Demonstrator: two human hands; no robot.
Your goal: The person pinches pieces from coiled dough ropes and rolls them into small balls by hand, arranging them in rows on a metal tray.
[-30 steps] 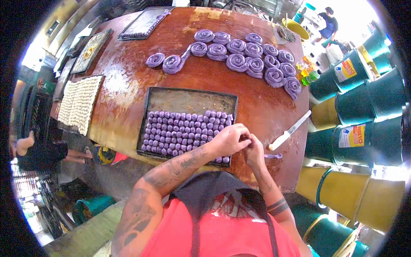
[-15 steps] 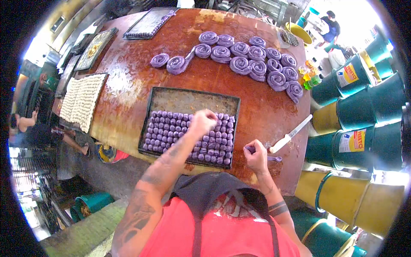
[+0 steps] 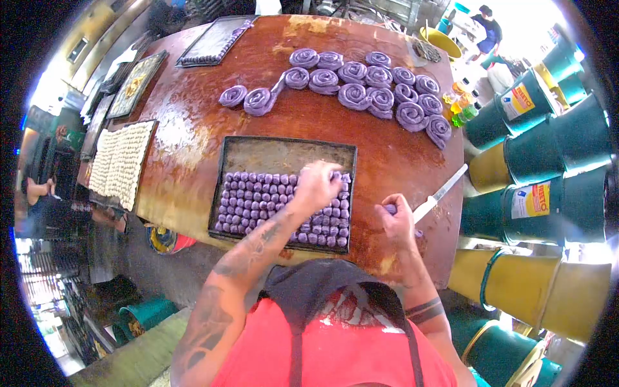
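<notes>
A dark baking tray (image 3: 284,155) holds rows of small purple dough balls (image 3: 251,200), and its far strip is bare metal. Over the top rows at the right, my left hand (image 3: 319,185) is closed, with a small purple dough piece (image 3: 336,175) at its fingertips. My right hand (image 3: 398,219) is closed just right of the tray, and a strip of purple dough (image 3: 389,209) shows between its thumb and fingers. Beside that hand lies a white-handled knife (image 3: 438,193) with its blade pointing away. A bit of purple dough (image 3: 418,233) rests below the handle.
Several purple dough coils (image 3: 353,95) lie across the far table (image 3: 187,174). A tray of pale dough pieces (image 3: 122,161) is at left; another tray (image 3: 216,42) sits at the far edge. Green buckets (image 3: 535,155) and small bottles (image 3: 464,106) line the right. A person (image 3: 488,32) is beyond.
My left hand has moved slightly right over the top rows of dough balls. My right hand has shifted right and up, nearer the knife handle. The whole view has tilted a little.
</notes>
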